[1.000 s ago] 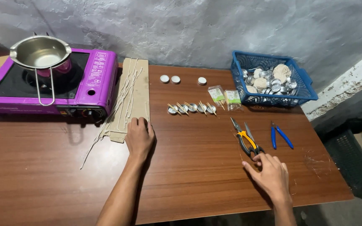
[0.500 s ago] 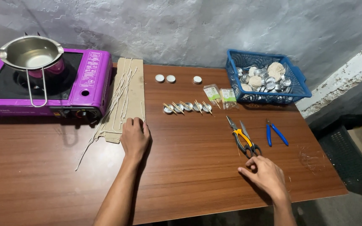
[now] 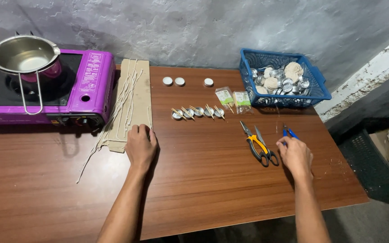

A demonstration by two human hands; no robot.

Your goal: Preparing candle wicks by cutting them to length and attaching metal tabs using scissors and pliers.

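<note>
My left hand (image 3: 141,146) lies flat on the brown table (image 3: 203,180), fingertips at the near edge of a cardboard strip (image 3: 131,105) that carries several long pale wicks (image 3: 124,96). It holds nothing. My right hand (image 3: 296,155) lies over the blue-handled pliers (image 3: 288,132), so only their far end shows past my fingers. Whether the fingers grip them is hidden. Just left of this hand lie yellow-and-black-handled pliers (image 3: 258,144).
A purple portable stove (image 3: 86,85) with a steel pot (image 3: 23,56) stands at the back left. A blue basket (image 3: 314,85) of metal cups sits back right. A row of small wicked cups (image 3: 197,112), two sachets (image 3: 232,96) and three white discs (image 3: 179,81) lie mid-table. The table's right edge drops off.
My right hand has moved right and away from me, from the table beside the yellow-handled pliers onto the blue-handled pliers. My left hand has stayed by the cardboard.
</note>
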